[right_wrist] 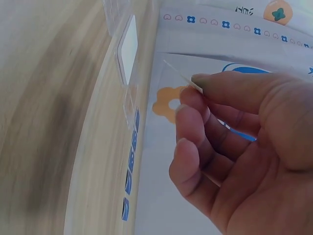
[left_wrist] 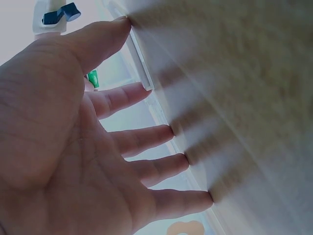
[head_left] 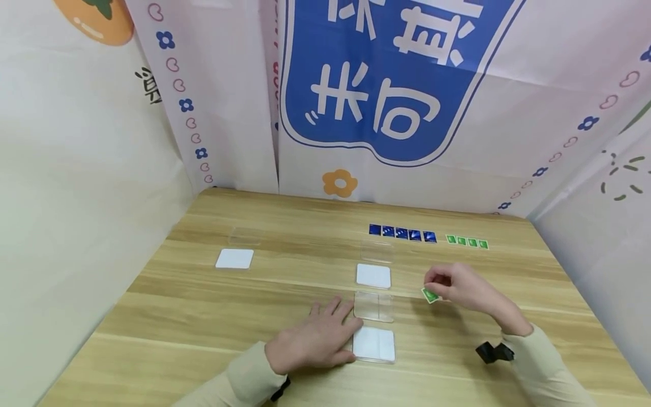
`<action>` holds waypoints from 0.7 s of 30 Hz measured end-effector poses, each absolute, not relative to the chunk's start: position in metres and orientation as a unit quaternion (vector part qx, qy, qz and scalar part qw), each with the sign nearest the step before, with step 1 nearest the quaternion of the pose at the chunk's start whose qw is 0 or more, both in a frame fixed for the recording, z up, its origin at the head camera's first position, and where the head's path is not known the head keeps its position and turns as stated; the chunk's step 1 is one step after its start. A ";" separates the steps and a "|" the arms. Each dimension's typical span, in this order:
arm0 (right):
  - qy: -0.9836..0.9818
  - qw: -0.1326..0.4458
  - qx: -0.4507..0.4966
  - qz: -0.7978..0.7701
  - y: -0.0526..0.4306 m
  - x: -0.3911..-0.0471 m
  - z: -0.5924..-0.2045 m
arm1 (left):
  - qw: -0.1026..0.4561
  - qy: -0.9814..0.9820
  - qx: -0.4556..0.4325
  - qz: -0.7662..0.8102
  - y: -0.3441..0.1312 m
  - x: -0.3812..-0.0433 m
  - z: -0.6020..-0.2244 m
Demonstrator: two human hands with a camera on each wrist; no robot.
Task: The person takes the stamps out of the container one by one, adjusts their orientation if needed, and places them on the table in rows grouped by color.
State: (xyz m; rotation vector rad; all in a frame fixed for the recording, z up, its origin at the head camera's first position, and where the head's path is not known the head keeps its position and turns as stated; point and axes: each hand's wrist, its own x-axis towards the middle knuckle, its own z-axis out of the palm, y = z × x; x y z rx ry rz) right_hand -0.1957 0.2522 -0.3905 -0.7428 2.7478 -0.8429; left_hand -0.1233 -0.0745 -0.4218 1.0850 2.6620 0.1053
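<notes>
My right hand (head_left: 463, 288) pinches a small green card (head_left: 429, 295) with a white border between thumb and fingertips, raised over the wood table. In the right wrist view the card (right_wrist: 178, 73) shows almost edge-on. My left hand (head_left: 316, 340) rests with spread fingertips on the tabletop. Its thumb and index finger are at the left edge of a clear flat case (head_left: 373, 343) with a white sheet in it; the left wrist view shows the case's edge (left_wrist: 139, 61) by these fingers. Just beyond lies an empty-looking clear plastic cover (head_left: 373, 307).
Farther back lie a white piece (head_left: 373, 276) and a clear cover (head_left: 377, 252). Another white piece (head_left: 234, 258) and clear cover (head_left: 245, 236) lie at the left. Rows of blue cards (head_left: 402, 233) and green cards (head_left: 467, 242) lie near the table's back edge, before a printed cloth (head_left: 305, 175).
</notes>
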 end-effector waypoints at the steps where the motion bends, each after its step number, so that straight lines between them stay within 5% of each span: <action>1: 0.921 0.085 -0.252 -0.284 0.254 -0.196 -0.390 | 0.132 0.918 0.373 0.035 -0.075 -0.123 -0.422; 21: 0.923 0.103 -0.209 -0.308 0.284 -0.216 -0.384 | 0.145 0.918 0.365 0.050 -0.074 -0.124 -0.424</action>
